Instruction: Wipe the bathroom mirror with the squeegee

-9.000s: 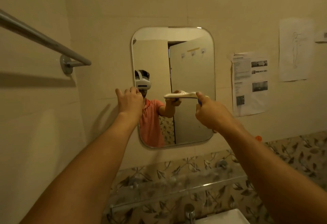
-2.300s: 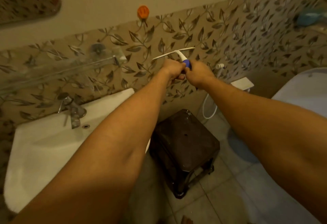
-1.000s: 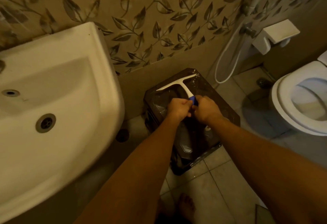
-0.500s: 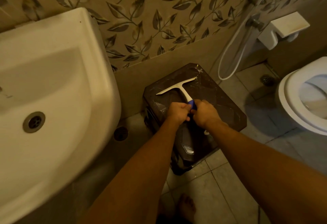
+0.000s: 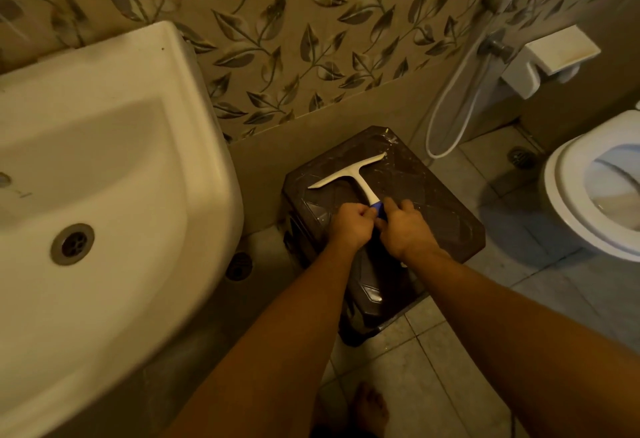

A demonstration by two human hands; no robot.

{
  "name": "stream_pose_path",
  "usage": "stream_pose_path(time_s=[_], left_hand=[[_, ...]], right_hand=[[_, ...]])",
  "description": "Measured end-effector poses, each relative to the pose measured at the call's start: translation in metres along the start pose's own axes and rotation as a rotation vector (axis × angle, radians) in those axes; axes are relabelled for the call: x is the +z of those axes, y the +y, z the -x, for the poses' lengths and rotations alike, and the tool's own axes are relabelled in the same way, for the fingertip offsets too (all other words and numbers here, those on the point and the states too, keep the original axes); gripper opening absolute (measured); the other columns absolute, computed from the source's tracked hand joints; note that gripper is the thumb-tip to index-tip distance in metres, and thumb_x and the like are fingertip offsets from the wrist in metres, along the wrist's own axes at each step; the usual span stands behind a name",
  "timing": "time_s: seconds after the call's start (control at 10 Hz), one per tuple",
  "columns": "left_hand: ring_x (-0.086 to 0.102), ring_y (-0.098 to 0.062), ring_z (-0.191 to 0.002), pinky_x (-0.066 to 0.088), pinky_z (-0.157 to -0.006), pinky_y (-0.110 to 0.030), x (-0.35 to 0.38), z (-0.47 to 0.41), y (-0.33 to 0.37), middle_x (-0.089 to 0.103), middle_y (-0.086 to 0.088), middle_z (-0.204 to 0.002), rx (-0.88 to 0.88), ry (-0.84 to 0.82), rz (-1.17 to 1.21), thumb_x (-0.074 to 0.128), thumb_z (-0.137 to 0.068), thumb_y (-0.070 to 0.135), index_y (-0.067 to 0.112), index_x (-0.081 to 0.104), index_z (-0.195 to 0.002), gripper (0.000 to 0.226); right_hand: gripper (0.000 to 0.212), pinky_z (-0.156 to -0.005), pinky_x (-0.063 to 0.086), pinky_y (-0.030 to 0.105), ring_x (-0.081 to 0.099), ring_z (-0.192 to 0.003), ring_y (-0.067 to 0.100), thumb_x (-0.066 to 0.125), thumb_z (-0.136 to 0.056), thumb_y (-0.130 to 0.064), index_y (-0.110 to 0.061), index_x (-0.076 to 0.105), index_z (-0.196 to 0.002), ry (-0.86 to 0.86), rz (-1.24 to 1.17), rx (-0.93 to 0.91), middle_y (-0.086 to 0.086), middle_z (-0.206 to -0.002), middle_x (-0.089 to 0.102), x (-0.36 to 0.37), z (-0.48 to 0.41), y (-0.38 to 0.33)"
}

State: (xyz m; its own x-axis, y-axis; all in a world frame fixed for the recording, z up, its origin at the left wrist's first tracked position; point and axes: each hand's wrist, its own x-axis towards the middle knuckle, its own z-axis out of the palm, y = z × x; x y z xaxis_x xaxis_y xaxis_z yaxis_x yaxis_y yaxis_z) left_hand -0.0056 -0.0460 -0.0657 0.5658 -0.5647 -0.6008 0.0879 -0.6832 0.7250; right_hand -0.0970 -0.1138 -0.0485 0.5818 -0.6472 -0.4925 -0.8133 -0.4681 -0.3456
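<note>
**Squeegee down on the stool, both hands on its handle**

The squeegee [image 5: 358, 178] is low down, over the top of a dark brown stool [image 5: 436, 192]. Its long white blade points to the wall and looks like it lies on the stool top, but I cannot tell for sure that it touches. The white stick of the squeegee runs back to a blue handle.

Both hands meet at that blue handle. The left hand [image 5: 351, 226] is curled up tight and pinches the handle end from the left side. The right hand [image 5: 405, 228] has its fingers bent round the handle from the right side. The two hands touch each other. Both arms are bare and reach down from the bottom of the view.

The stool stands on the tiled floor [image 5: 433, 368], close to the wall. The wall [image 5: 311, 39] has a pattern of leaves on it.

To the left of the stool is a big white sink [image 5: 207, 133] with a round drain [image 5: 72, 244] in it. To the right is a white toilet [image 5: 568, 223] with its lid up. A thin white hose [image 5: 439, 156] hangs in a loop on the wall between the stool and the toilet. A white holder [image 5: 550, 57] sits on the wall above the toilet.

A bare foot [image 5: 370, 410] shows at the bottom, between the arms.
</note>
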Motion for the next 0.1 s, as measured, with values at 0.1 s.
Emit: stream_pose_path(time_s=[0.1], left_hand=[[0.062,-0.027,-0.108,0.052,-0.091,-0.039,-0.0079,0.0150,0.0179,0.067,-0.009,-0.117,0.065,0.073,-0.261,0.049,-0.104,0.035,0.014,0.068,-0.120,0.033]], right_hand=[[0.061,-0.108,0.044,0.047,0.037,-0.137,0.036,0.042,-0.107,-0.037,-0.018,0.020,-0.161,0.067,-0.008,-0.036,0.017,-0.152,0.032,-0.0111,0.0167,-0.0076]])
